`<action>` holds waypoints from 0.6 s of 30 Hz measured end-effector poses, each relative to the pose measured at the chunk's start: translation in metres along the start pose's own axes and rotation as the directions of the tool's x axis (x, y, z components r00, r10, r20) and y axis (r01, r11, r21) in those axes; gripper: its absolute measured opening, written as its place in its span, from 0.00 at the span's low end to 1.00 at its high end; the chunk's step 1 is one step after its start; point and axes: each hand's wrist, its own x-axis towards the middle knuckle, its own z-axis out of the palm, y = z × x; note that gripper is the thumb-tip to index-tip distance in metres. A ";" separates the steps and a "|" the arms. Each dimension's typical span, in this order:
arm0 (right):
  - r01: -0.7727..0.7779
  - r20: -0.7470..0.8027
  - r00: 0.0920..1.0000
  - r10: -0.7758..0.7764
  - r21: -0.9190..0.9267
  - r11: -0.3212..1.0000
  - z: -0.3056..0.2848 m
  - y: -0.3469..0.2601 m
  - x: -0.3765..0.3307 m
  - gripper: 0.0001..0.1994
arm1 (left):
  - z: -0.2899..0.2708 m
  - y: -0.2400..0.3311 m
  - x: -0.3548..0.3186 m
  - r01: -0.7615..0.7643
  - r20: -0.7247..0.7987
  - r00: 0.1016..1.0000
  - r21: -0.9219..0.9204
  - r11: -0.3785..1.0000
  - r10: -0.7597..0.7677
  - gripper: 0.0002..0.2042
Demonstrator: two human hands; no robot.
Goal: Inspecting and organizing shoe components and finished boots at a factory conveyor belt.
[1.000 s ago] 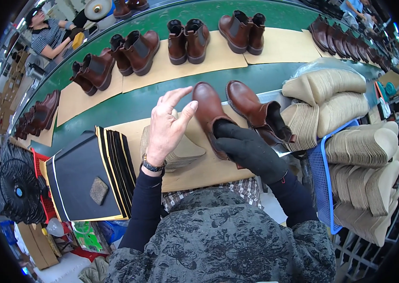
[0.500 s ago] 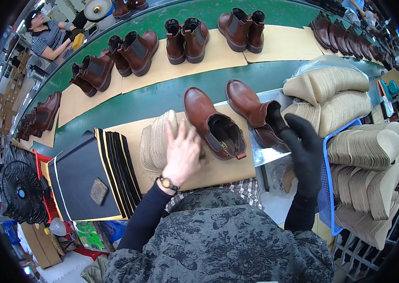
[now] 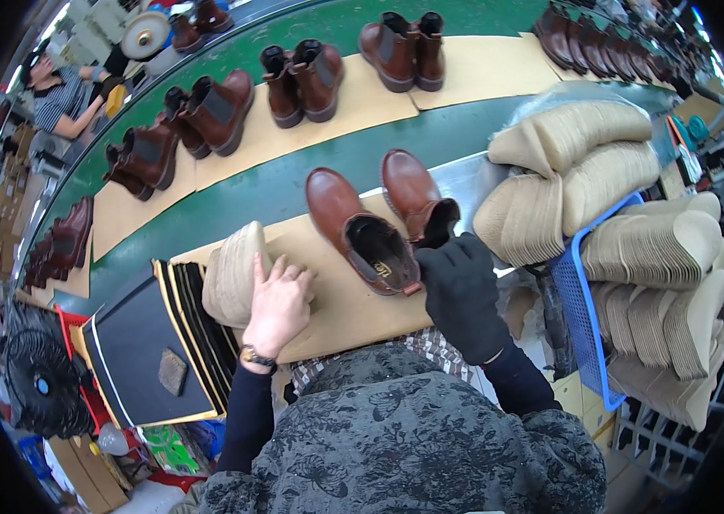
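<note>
Partly hidden insoles, left hand atop.

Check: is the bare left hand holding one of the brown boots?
No, the left hand rests on the stack of beige insoles, apart from the nearest brown boot.

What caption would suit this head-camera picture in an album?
Left hand rests on a stack of beige insoles; gloved right hand reaches the brown boots on the board.

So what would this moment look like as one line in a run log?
left hand: on beige insole stack | right hand, black glove: at right boot's opening | left boot: on board
</note>
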 end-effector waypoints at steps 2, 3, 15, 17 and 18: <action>0.050 0.040 0.998 -0.055 0.129 0.990 -0.017 -0.003 0.005 0.14 | -0.028 0.009 0.008 -0.007 -0.082 0.997 -0.101 0.995 -0.002 0.17; 0.039 -0.094 0.995 -0.018 0.224 0.974 -0.025 0.000 0.006 0.13 | -0.037 0.013 0.012 -0.003 -0.158 0.987 -0.198 0.980 -0.029 0.19; -0.418 -0.424 0.852 0.307 -0.199 0.886 -0.040 0.127 -0.016 0.24 | -0.113 0.085 0.092 -0.400 -0.557 0.813 -0.325 0.857 0.168 0.11; -0.453 -0.415 0.842 0.345 -0.197 0.870 -0.037 0.131 -0.011 0.31 | -0.135 0.113 0.126 -0.491 -0.450 0.843 -0.418 0.764 0.295 0.09; -0.467 -0.402 0.845 0.351 -0.238 0.852 -0.029 0.133 -0.012 0.34 | -0.128 0.126 0.150 -0.544 -0.387 0.834 -0.455 0.705 0.394 0.09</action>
